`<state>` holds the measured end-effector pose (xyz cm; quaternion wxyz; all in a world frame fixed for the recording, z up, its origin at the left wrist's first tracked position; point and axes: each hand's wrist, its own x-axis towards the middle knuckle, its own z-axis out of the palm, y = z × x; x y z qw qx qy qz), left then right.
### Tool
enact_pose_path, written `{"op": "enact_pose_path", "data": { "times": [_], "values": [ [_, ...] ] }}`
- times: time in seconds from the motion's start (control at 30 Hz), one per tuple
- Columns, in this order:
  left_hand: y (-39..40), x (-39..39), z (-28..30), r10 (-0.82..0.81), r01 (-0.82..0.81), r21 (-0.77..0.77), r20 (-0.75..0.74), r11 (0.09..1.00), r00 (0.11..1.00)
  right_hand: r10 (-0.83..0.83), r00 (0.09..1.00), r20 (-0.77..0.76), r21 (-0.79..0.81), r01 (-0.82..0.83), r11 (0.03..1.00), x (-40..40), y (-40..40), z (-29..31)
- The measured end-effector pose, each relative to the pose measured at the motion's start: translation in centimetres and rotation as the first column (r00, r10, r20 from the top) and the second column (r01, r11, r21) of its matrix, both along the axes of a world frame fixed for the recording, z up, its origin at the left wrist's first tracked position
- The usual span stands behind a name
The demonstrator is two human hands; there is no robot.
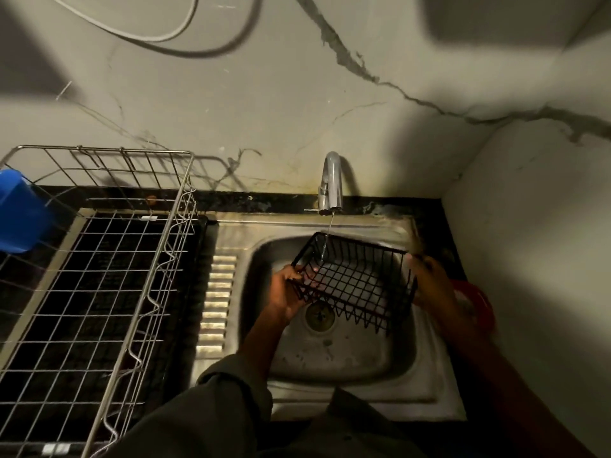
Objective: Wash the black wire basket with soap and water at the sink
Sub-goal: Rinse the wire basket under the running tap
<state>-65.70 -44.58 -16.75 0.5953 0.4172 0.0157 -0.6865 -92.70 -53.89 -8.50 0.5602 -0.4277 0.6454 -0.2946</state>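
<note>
The black wire basket is held tilted over the steel sink, its open side facing me. My left hand grips its left end, fingers curled through the wires. My right hand holds its right end. A thin stream of water falls from the chrome tap into the basket's back left corner. The drain shows under the basket. No soap or sponge is in sight.
A large steel wire dish rack stands on the counter left of the sink, with a blue plastic container at its far left. Something red lies behind my right hand by the side wall. A marble-patterned wall rises behind the tap.
</note>
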Motion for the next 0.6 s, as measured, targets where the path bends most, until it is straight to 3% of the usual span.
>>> {"op": "enact_pose_path", "data": {
  "times": [0.07,0.17,0.27,0.4,0.5,0.6],
  "values": [
    [0.6,0.0,0.3,0.048,-0.046,-0.089,0.015,0.995,0.999,0.043,0.997,-0.064,-0.021,-0.044,0.999,0.6,0.3,-0.6],
    [1.3,1.0,0.4,0.092,-0.080,-0.104,0.115,0.991,0.989,0.030,1.000,-0.009,-0.099,-0.031,0.995,1.4,1.1,-1.2],
    [2.0,2.5,0.1,0.086,-0.067,-0.083,0.256,0.994,0.963,0.114,0.992,-0.044,-0.212,-0.121,0.970,2.9,0.7,-1.0],
    [2.4,4.2,-0.7,0.052,-0.060,0.008,0.407,0.998,0.912,0.150,0.986,-0.075,-0.391,-0.167,0.905,6.5,0.1,1.8],
    [1.8,4.2,-1.2,-0.040,-0.060,0.188,0.486,0.980,0.873,0.267,0.949,-0.167,-0.478,-0.314,0.820,9.6,-0.1,3.5],
    [1.2,3.4,-1.6,0.014,-0.133,0.271,0.402,0.953,0.916,0.417,0.861,-0.291,-0.534,-0.508,0.676,12.7,-0.4,4.1]
  ]
}}
